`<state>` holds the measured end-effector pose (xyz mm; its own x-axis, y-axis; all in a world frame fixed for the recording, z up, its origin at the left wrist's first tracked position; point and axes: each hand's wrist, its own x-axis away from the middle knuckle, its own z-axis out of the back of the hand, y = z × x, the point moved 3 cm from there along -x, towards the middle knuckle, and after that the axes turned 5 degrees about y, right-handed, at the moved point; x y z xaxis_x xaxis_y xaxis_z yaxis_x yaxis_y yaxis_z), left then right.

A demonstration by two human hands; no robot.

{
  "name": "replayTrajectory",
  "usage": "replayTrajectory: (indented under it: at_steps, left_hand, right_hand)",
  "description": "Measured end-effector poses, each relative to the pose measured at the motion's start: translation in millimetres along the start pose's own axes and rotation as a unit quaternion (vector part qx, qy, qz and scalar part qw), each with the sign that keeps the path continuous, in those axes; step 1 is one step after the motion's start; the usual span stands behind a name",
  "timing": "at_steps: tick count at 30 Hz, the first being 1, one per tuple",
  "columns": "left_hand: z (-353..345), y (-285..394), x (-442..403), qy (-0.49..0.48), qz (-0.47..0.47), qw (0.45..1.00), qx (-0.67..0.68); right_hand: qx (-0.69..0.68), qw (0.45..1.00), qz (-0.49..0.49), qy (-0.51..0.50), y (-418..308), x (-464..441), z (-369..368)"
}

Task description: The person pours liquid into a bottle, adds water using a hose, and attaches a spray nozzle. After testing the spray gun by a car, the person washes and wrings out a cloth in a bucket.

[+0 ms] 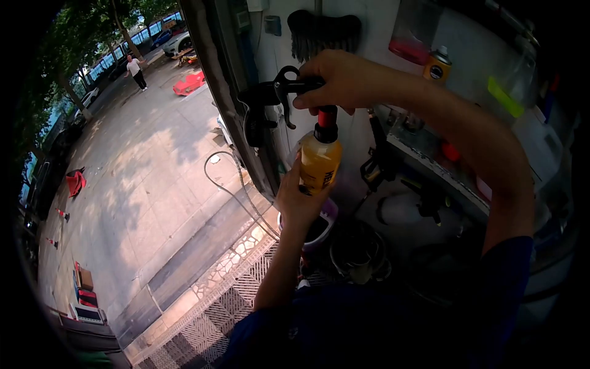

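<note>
A clear bottle of yellow liquid with a black collar and a red neck piece stands nearly upright at the centre. Around its lower body my left hand is wrapped. Above it, my right hand is closed on the black spray head, whose trigger and black parts stick out to the left. The spray head sits over the red neck piece; the fingers partly hide where they meet.
Right of the hands is a shelf with a spray can. A dark brush hangs on the wall. Below are a bucket and spray guns. Outside the doorway, a hose lies on paving; a person stands farther off.
</note>
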<state>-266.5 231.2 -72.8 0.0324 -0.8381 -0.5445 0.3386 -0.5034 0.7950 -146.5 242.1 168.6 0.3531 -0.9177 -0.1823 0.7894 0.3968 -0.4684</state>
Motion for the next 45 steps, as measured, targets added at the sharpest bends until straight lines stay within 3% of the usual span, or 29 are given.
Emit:
replayTrajectory:
  at_steps: [6,8,12,14,22,24,26,28,30,32,33,35,37,38,42,44,45]
  left_hand:
    - [-4,-3,3,0.010,-0.006,1.000,0.002]
    - [-3,-1,4,0.006,-0.007,1.000,0.015]
    - [3,-5,8,-0.029,0.001,0.999,-0.032]
    - [3,-11,9,-0.038,-0.008,0.999,-0.035]
    - [10,-7,15,-0.072,-0.025,0.997,-0.003]
    - [16,-4,15,-0.100,0.012,0.995,-0.013]
    - [19,-5,18,-0.097,0.014,0.995,-0.018]
    - [21,-8,20,-0.089,0.015,0.996,-0.011]
    - [26,-7,20,-0.081,0.015,0.997,-0.006]
    - [30,-6,20,-0.116,0.052,0.992,0.000]
    - [24,-21,22,-0.112,0.091,0.980,0.136]
    - [12,-42,26,-0.050,-0.113,0.990,-0.063]
    - [31,-15,23,-0.057,0.002,0.995,0.079]
    - [38,-10,23,-0.079,0.058,0.995,-0.006]
    - [37,-24,26,-0.063,0.042,0.995,-0.058]
    - [39,-22,27,-0.041,0.007,0.997,-0.068]
    - [38,-24,28,-0.042,0.006,0.997,-0.067]
  right_hand:
    - [-0.010,0.998,-0.059,0.003,12,-1,-12]
    - [-0.075,0.990,-0.119,0.020,11,6,-11]
    - [-0.192,0.965,-0.153,-0.089,16,11,-10]
    - [-0.192,0.960,-0.183,-0.087,12,20,-13]
    - [-0.164,0.974,-0.128,-0.090,-1,27,-12]
    - [-0.202,0.960,-0.160,-0.110,8,23,-9]
    - [-0.169,0.969,-0.125,-0.127,12,19,2]
    - [-0.054,0.980,-0.043,-0.186,15,13,4]
    - [-0.008,0.988,-0.027,-0.151,11,17,4]
    - [0.260,0.954,0.116,-0.091,3,18,6]
    - [0.259,0.955,0.116,-0.091,3,18,6]
    - [0.373,0.891,0.259,-0.009,-6,22,7]
    - [0.367,0.885,0.285,0.015,-7,21,6]
    - [0.362,0.877,0.313,0.037,-8,22,5]
    - [0.359,0.910,0.207,-0.011,6,22,-7]
    - [0.224,0.972,-0.010,-0.063,-22,31,-3]
    - [0.207,0.976,-0.012,-0.066,-23,33,-7]
